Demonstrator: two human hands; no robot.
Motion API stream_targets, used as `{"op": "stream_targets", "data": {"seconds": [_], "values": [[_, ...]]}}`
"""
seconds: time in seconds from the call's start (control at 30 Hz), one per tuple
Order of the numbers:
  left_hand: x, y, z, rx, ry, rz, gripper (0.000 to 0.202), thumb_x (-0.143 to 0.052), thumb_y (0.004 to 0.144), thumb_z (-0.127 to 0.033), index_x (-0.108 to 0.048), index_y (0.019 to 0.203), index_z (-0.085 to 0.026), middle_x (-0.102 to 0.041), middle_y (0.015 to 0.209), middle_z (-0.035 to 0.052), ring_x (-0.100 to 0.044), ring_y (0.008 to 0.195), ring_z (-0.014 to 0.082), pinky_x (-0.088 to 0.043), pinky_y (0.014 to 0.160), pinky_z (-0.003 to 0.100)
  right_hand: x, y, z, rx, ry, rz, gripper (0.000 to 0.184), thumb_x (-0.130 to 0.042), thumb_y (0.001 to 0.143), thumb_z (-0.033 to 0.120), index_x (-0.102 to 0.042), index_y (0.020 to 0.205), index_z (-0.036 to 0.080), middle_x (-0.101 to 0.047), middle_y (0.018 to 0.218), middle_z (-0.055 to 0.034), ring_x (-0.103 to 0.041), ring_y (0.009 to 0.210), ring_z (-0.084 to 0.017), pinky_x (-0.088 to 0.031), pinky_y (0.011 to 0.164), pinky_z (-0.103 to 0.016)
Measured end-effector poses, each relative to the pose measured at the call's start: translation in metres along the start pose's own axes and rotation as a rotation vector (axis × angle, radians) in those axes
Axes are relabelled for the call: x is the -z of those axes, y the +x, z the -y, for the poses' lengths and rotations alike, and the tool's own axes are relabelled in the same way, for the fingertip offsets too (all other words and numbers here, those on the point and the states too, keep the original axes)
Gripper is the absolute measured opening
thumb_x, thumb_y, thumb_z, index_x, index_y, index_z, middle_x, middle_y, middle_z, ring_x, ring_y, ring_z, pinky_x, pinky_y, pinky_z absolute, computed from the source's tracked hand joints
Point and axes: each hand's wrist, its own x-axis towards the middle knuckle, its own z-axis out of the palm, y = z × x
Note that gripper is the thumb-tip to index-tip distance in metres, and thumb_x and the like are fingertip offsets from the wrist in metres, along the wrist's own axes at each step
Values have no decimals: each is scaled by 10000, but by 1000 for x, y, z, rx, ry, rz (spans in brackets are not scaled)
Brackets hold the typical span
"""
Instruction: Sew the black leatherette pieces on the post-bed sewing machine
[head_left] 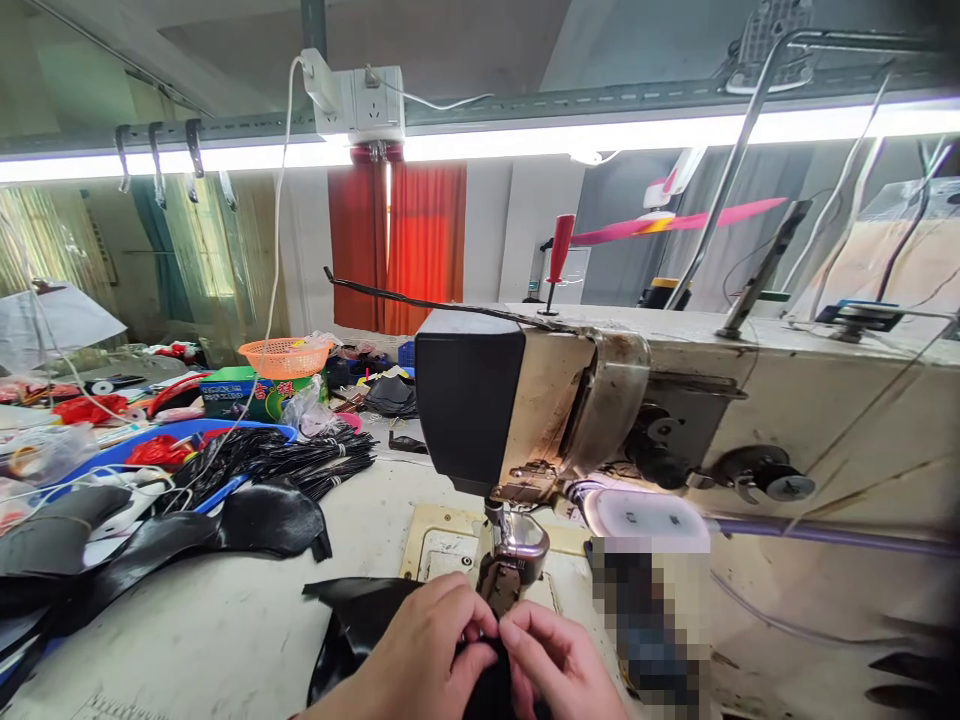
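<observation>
Now: two hands pinch a black piece at the sewing foot

Far left on the counter (225, 620), floppy black sheets (150, 540) lie in a heap. Behind them sit a blue tub (112, 455) and a bunch of thin black strips (300, 455). Closer in, the black piece (352, 625) lies on the counter and runs under the left hand (420, 650). That hand's fingers are closed on its edge. Just above the fingertips stands the metal foot (510, 565) of the sewing machine (540, 400). The pinched edge sits right in front of the foot, maybe touching it. The right hand (559, 665) pinches the same edge and touches the left hand. I cannot see any stitches on the piece, so I think the sewing has hardly begun, and the heap looks left to do.
</observation>
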Motion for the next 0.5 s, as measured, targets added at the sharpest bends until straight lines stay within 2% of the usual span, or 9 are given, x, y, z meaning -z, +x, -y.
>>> {"op": "stream_targets", "data": {"seconds": [0.1,0.23,0.37,0.5], "values": [[-8,-5,7,-103,31,-81,202,-585,724,12,-623,825,-159,-609,801,23,-570,702,136,-431,622,225,2,3,2,-55,19,-10,561,-679,686,711,-534,609,174,-427,400,78,-324,345,-28,-258,356,-157],[-14,-5,11,-307,37,-265,163,-563,771,-11,-616,800,-162,-610,756,29,-582,701,146,-455,613,222,-1,5,-3,-106,129,-72,562,-740,616,703,-525,607,184,-419,392,87,-323,337,-28,-259,321,-137],[-18,-3,9,-433,112,-362,207,-503,822,-16,-646,873,-157,-590,740,45,-558,674,148,-454,580,223,-6,4,-5,-72,170,-130,577,-751,601,704,-522,584,174,-427,368,86,-307,318,-12,-251,322,-128],[-21,-2,9,-588,182,-530,208,-489,873,-31,-643,800,-150,-532,645,25,-483,611,130,-417,553,221,-10,2,-1,-52,192,-174,574,-768,593,688,-525,569,168,-466,364,68,-343,314,-13,-265,321,-127]]}}
